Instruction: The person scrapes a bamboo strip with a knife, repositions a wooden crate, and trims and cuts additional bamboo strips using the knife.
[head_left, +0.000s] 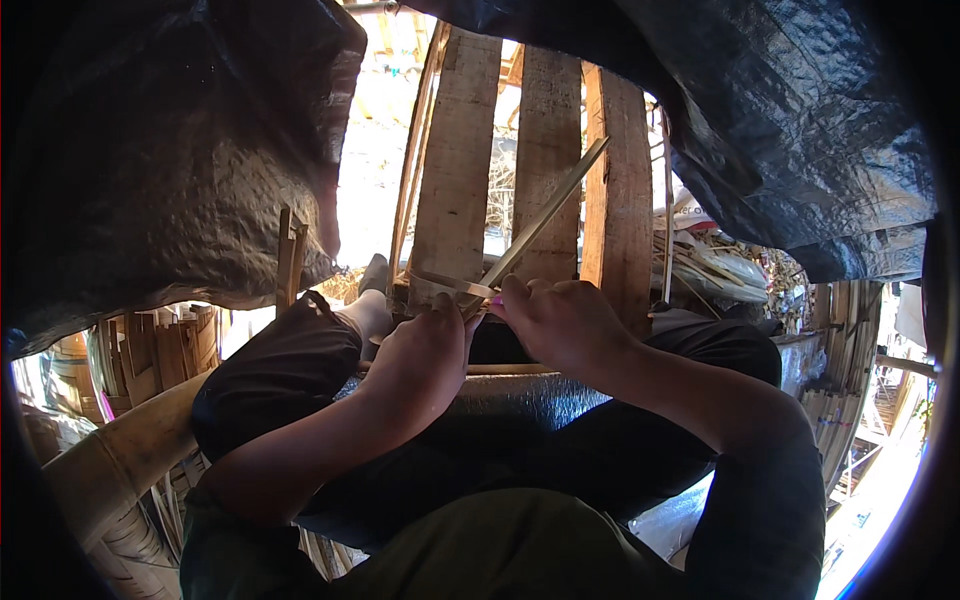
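Observation:
A long, pale bamboo strip slants from my hands up to the right, over the wooden slats. My left hand is closed around its lower end. Close beside it, my right hand is closed too, its fingertips by the strip. From the right fingers a thin, flat blade, which looks like a knife's, points left across the strip's lower part, above my left hand. A small pink-purple bit shows at the right fingertips. Most of the handle is hidden in the hand.
Upright wooden slats stand in front of me with gaps between them. Dark plastic sheets hang at both sides. A thick bamboo pole runs at the lower left. Bundled strips lie at the right. My knees flank the hands.

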